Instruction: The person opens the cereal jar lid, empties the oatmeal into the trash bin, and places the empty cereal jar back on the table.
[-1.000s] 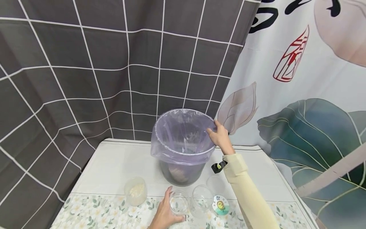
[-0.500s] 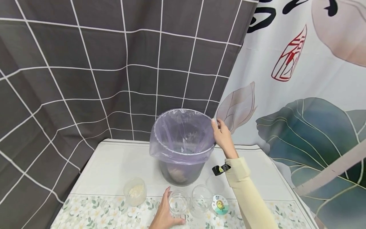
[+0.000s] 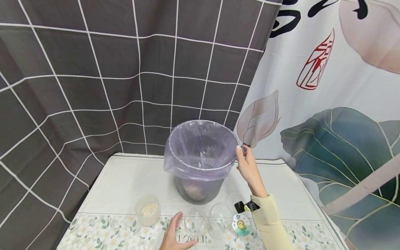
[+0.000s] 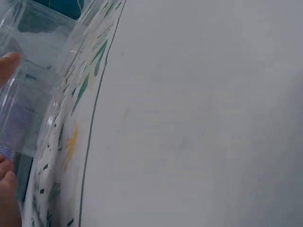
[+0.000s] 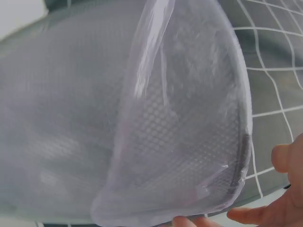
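A grey bin [image 3: 187, 194] stands at the back of the table, with a translucent purple bag [image 3: 203, 144] lining it and folded over its rim. My right hand [image 3: 250, 166] is beside the bin's right rim, thumb raised, other fingers partly hidden. In the right wrist view its fingertips [image 5: 182, 221] reach the bag's outer edge, while the thumb stands apart from it. My left hand [image 3: 175, 234] lies with spread fingers just left of a clear plastic cup [image 3: 195, 222], not gripping it. A second clear cup [image 3: 220, 216] stands to the right.
A translucent container [image 3: 148, 210] with pale grains stands front left. On the right lie a round sunflower-printed disc [image 3: 241, 225] and a faint clear round piece partly behind my wrist. A dark grid curtain [image 3: 109, 86] hangs behind the white and floral-covered table [image 3: 125, 177].
My right hand has shifted outward and nearer along the bin's rim, its thumb coming off the bag. The left hand has drawn back slightly from the clear cup. The bin stays put.
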